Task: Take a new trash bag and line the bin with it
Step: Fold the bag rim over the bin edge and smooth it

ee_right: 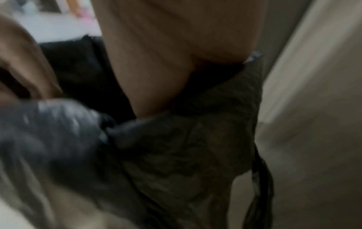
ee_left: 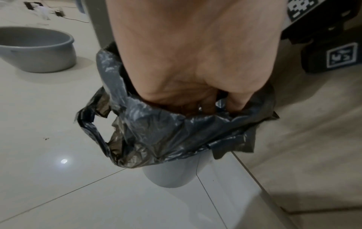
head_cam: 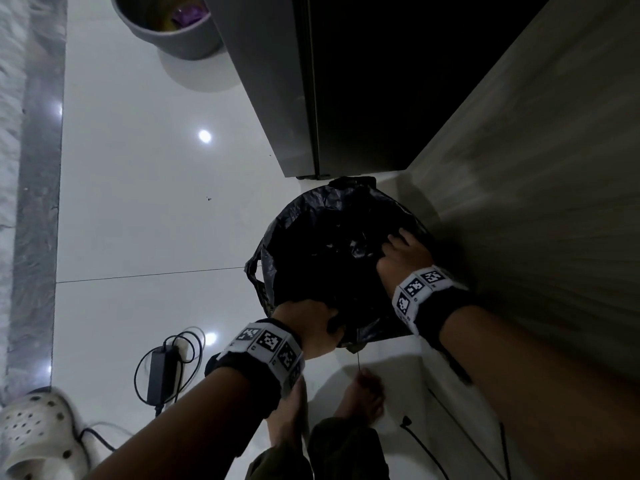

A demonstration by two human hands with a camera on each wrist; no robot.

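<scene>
A black trash bag [head_cam: 311, 244] sits in a small pale grey bin [ee_left: 170, 175] on the white tile floor, its mouth folded down over the rim. My left hand [head_cam: 311, 323] grips the bag's near edge, fingers curled inside the folded plastic [ee_left: 166, 136]. One bag handle loop [ee_left: 88, 124] hangs loose on the left side. My right hand [head_cam: 405, 251] lies on the bag's right side, fingers spread and reaching into the opening. The right wrist view is blurred: my right hand [ee_right: 156, 62] is against crumpled black plastic [ee_right: 195, 139], fingers hidden.
The bin stands in a corner between a dark tall appliance [head_cam: 346, 81] behind and a wood-grain panel [head_cam: 519, 168] to the right. A grey tub [head_cam: 173, 29] sits farther off on the floor. A power adapter with cable [head_cam: 162, 372], a white clog [head_cam: 38, 434] and my bare feet [head_cam: 363, 393] are nearby.
</scene>
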